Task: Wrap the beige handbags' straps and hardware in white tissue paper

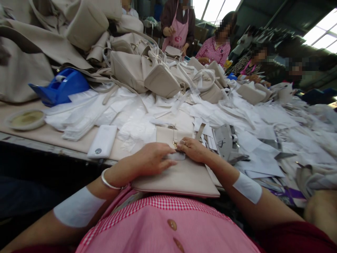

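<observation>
A flat beige bag [179,177] lies at the table's front edge, against the pink apron. My right hand [193,149] has its fingers closed at the gold-coloured clasp [174,143] on the bag's upper part. Over the bag's left side is my left hand [155,158], its fingers apart and slightly blurred. Between the two hands, a small clear piece [177,155] lies on the bag, partly beneath the left fingertips.
Beige bags [163,75] are heaped behind white sheets [134,112]. A blue tape dispenser [61,86], a shallow dish [26,119] and a white box [103,141] are left; a grey dispenser [225,142] is right. People work across the table.
</observation>
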A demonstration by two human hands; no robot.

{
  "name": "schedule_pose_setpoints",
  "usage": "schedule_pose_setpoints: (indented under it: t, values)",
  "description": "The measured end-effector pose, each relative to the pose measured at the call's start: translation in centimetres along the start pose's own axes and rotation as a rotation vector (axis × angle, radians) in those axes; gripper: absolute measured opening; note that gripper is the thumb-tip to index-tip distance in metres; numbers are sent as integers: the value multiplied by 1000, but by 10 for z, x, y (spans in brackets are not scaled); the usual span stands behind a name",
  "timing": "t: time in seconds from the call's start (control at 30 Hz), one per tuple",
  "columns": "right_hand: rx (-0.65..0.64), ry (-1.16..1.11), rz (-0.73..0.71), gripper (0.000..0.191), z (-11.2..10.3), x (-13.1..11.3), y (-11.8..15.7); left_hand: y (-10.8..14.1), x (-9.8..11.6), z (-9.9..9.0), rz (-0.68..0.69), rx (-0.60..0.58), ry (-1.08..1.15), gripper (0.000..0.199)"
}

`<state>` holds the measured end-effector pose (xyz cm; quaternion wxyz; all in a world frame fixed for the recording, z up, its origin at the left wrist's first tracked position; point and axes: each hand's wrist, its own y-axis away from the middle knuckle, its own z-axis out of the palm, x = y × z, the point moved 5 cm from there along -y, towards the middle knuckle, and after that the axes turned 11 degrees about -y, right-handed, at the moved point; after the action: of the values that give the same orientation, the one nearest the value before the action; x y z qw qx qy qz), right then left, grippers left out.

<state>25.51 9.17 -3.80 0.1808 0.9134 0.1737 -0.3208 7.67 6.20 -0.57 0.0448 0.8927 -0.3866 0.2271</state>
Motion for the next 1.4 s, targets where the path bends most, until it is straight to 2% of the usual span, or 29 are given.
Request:
schedule_pose_setpoints:
  t: [0.07,0.13,0.2,0.3,0.4,0.67,0.87,1.0,1.2,1.4]
  values:
    - [34,-25,24,43,-2,5,1,8,-24,-1,-234,152,-57,42]
    - [72,-45,54,43,-3,10,0,17,-45,5,-441,209,-70,54]
    - [114,-71,80,43,-4,13,-2,22,-61,16,-583,149,-17,65]
    - [150,-99,109,45,-6,16,-7,22,-71,27,-690,-2,73,61]
    - [156,-145,163,45,-7,21,-13,18,-73,26,-728,-74,113,54]
    - [107,-377,291,37,-1,28,-19,19,-73,26,-736,-31,345,45]
    - [113,-449,304,35,5,25,-17,23,-79,39,-750,-52,580,44]
    - [129,-311,218,38,6,21,-17,24,-82,44,-754,-30,664,44]
    - [206,6,-50,36,7,2,-14,25,-86,48,-727,-7,695,44]
    - [140,283,-146,28,22,-13,-6,24,-80,49,-745,1,806,41]
